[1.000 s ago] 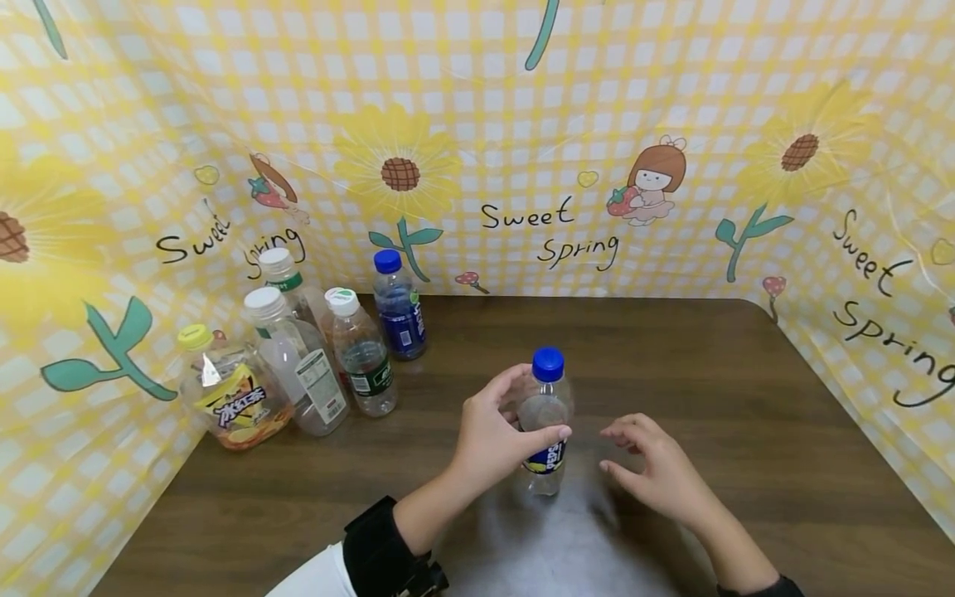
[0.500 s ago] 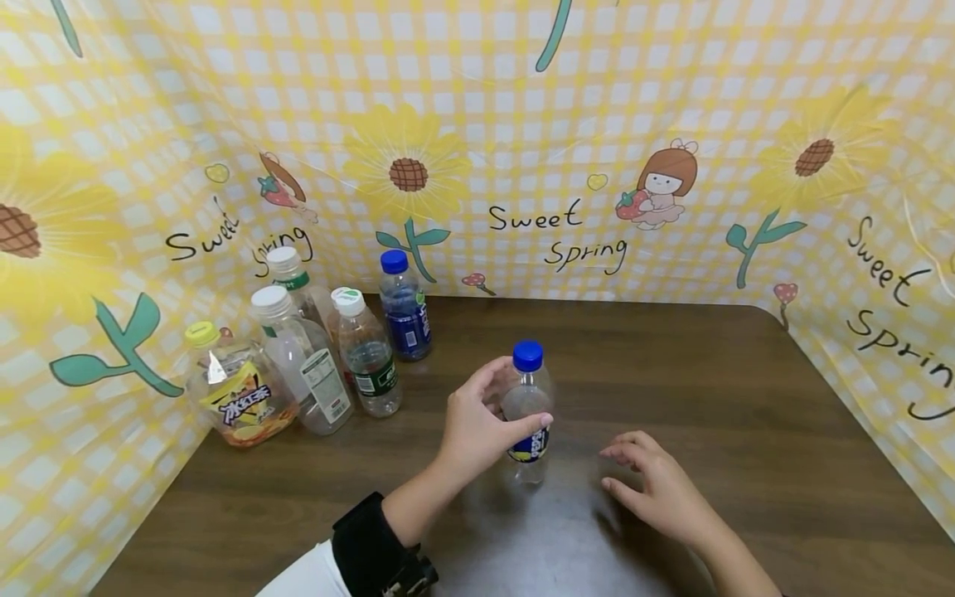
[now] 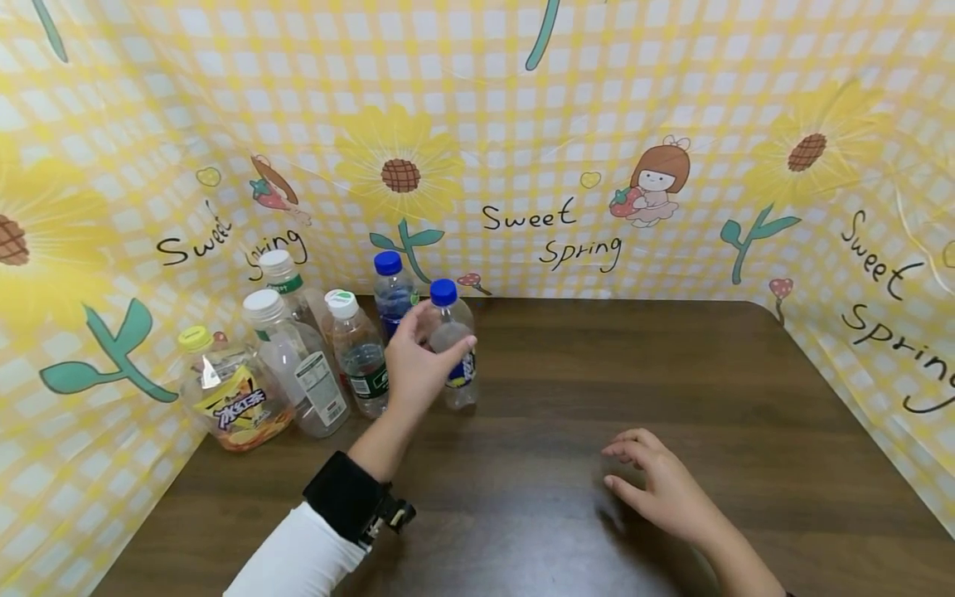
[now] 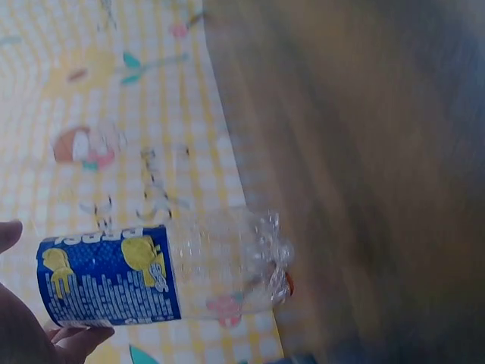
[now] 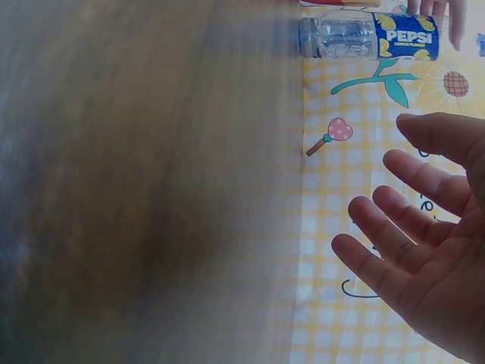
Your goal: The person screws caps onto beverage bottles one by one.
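Observation:
My left hand point(image 3: 416, 365) grips a clear Pepsi bottle point(image 3: 464, 377) with a blue cap, thumb on one side and fingers behind it. The bottle stands upright; whether its base touches the table cannot be told. In the left wrist view its blue label with lemons point(image 4: 110, 277) faces the camera, and the bottle looks empty. Just behind the hand is another blue-capped bottle point(image 3: 388, 286) with a blue label, partly hidden by the fingers. My right hand point(image 3: 664, 485) hovers over the table at the right, holding nothing, fingers loosely bent; the right wrist view shows its palm point(image 5: 432, 280).
Left of my left hand stand a small white-capped bottle with a green label point(image 3: 361, 369), a taller white-capped bottle point(image 3: 321, 390), another white-capped bottle point(image 3: 283, 278) behind, and a yellow-capped bottle point(image 3: 239, 406). A checkered cloth point(image 3: 477, 124) rises behind the brown table point(image 3: 567, 531).
My left hand has carried the Pepsi bottle left and toward the back, close to the other blue-capped bottle. The right hand has stayed nearly in place.

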### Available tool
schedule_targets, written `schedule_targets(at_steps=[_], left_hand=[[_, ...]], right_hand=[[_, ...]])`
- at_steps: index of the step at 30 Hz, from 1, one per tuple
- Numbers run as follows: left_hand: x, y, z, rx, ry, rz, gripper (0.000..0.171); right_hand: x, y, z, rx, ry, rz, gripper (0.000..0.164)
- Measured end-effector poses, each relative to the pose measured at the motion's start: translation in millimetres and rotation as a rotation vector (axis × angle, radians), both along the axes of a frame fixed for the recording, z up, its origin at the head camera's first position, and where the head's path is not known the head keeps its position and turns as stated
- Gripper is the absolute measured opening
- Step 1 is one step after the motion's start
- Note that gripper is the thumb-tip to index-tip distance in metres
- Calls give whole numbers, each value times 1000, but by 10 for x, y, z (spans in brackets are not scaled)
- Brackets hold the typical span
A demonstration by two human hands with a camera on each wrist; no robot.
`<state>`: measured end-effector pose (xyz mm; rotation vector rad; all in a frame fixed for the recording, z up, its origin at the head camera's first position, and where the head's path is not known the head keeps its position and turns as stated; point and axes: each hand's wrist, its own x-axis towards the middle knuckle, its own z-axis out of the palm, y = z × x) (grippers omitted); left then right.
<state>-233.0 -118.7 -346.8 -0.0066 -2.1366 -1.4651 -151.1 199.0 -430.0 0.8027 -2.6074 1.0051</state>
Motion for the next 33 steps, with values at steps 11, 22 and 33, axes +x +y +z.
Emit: schedule_targets(at_steps=[11, 22, 33], left_hand=[[-407, -222, -14, -3, -70, 202, 75], [-625, -260, -62, 35, -149, 321, 78], [-684, -268, -50, -2, -180, 377, 84]], right_hand=[[26, -12, 46, -14, -34, -1, 26], [53, 22, 48, -26, -11, 4, 25], [79, 17, 29, -25, -71, 8, 24]])
